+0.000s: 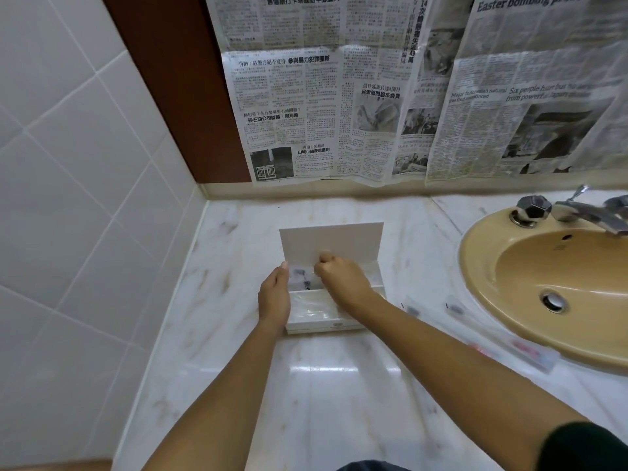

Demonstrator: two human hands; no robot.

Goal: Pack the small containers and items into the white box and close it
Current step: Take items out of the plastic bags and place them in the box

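The white box [326, 326] sits on the marble counter [323, 385] just left of the frame's centre, its long axis running left to right and its lid [333, 241] standing upright along the far edge, so the opening faces the person. The left hand [273, 297] lies flat against the box's left end with fingers straight, bracing it and gripping nothing. The right hand [339, 277] hangs over the box's interior with fingers curled tight, apparently pinching a clear packet [304, 282] with dark print that lies in the left half of the box; motion blur hides the exact pinch. What the coming move turns on lies to the right: several clear-wrapped long items [530, 351] rest on the counter between the box and the rim of the yellow basin [475, 283], toward the right middle of the frame, well apart from the left hand and on the right arm's side. The right hand is therefore the likely one to fetch them while the left steadies the box. Those items lie slanted, from upper left to lower right, and not parallel to the box, so each will probably need turning to match the box's long axis before it goes in. The lid is up and packing looks unfinished
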